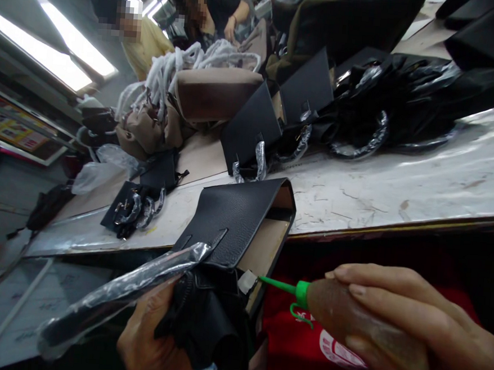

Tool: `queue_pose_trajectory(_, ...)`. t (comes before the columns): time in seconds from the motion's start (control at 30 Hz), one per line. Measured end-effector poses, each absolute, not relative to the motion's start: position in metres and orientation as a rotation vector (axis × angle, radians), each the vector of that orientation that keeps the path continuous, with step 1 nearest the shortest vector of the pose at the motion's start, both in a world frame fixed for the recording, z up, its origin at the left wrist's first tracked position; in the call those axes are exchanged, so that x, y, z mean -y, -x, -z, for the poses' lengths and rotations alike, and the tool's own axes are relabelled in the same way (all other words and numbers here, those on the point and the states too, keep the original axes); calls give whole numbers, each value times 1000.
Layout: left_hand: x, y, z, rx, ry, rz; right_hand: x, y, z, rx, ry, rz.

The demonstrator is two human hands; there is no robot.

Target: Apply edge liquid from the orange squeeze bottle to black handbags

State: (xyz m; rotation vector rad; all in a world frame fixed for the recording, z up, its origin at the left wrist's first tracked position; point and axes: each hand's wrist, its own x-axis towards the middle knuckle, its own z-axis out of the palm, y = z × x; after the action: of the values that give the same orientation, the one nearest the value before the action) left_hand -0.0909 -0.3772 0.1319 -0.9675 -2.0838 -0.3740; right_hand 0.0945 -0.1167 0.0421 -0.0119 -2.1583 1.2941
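Observation:
My left hand [150, 325] grips a black leather handbag [236, 223] from below, fingers partly hidden behind its soft black material. The bag is tilted, its beige inner side showing along the right edge. A plastic-wrapped handle [130, 287] sticks out from it to the lower left. My right hand [415, 321] is wrapped round a brownish squeeze bottle [348, 310] with a green nozzle [280, 285]. The nozzle tip is at the bag's beige edge, beside a small whitish tab [247, 282]; whether it touches cannot be told.
A white worktable [399, 190] runs across the view, its front edge just beyond my hands. Black bag pieces with wrapped handles [361, 131] and taupe bags [219, 93] lie on it. At the back are a person in yellow [144, 48] and another person's arm [237, 21].

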Motion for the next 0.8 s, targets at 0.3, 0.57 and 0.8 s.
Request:
queue_pose_trajectory(0.3,376,90,-132,2086,988,412,110,-75,-50,2072,70,-1261)
queue_pose_trajectory(0.57,364,90,-141,2100,1010,401,116,-75,-56,2119,-54,-1232)
queue_pose_trajectory(0.8,375,96,-132,2067,1110,403,120,-63,-50,1951,-57,-1461)
